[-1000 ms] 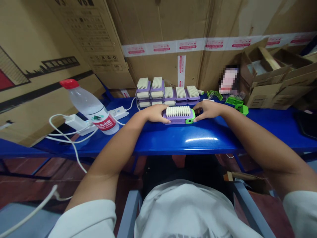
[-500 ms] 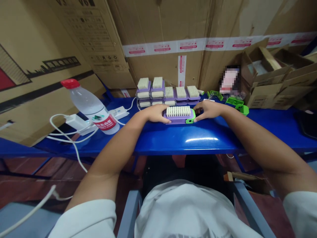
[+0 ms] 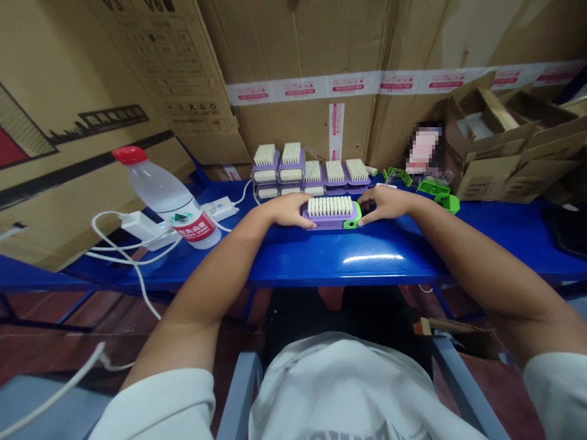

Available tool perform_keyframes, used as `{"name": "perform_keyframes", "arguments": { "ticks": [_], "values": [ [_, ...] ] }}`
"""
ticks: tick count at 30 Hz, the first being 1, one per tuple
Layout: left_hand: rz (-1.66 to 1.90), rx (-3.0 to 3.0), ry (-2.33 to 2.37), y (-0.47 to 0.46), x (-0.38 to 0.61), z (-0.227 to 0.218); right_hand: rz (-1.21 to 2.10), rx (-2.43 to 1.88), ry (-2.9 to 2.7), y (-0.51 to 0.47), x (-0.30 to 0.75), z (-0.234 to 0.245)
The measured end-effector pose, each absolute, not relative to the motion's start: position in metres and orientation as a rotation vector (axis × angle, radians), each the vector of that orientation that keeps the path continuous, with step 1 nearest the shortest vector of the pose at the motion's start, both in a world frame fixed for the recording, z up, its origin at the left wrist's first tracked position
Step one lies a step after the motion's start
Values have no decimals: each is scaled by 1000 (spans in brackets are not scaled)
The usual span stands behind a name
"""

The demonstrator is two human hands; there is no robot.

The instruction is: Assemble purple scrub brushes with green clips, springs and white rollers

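A purple scrub brush (image 3: 330, 215) with cream bristles facing up lies on the blue table (image 3: 348, 263), with a bright green piece (image 3: 352, 219) at its right end. My left hand (image 3: 288, 209) grips the brush's left end. My right hand (image 3: 383, 205) holds the green end, its fingers partly over the piece. Just behind the hands stand several similar purple brushes (image 3: 312, 172) in tight rows, bristles up. Other green plastic parts (image 3: 433, 187) lie to the right of my right hand.
A water bottle with a red cap (image 3: 167, 198) lies at the left beside a power strip (image 3: 220, 211), a white charger (image 3: 137, 225) and loose white cables. Cardboard walls stand behind the table. Open cardboard boxes (image 3: 499, 146) are at the back right.
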State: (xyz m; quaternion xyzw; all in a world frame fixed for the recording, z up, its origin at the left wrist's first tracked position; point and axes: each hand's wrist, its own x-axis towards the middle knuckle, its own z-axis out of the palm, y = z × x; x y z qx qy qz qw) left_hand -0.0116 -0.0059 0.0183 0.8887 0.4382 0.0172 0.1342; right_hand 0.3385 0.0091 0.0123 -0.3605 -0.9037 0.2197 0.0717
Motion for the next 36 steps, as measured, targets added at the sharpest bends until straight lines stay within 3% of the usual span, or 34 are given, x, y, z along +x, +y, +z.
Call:
{"name": "perform_keyframes", "arguments": {
  "ticks": [36],
  "values": [
    [70, 2561, 1252, -4, -13, 17, 687, -1083, -2707, 12, 341, 10]
  ]
}}
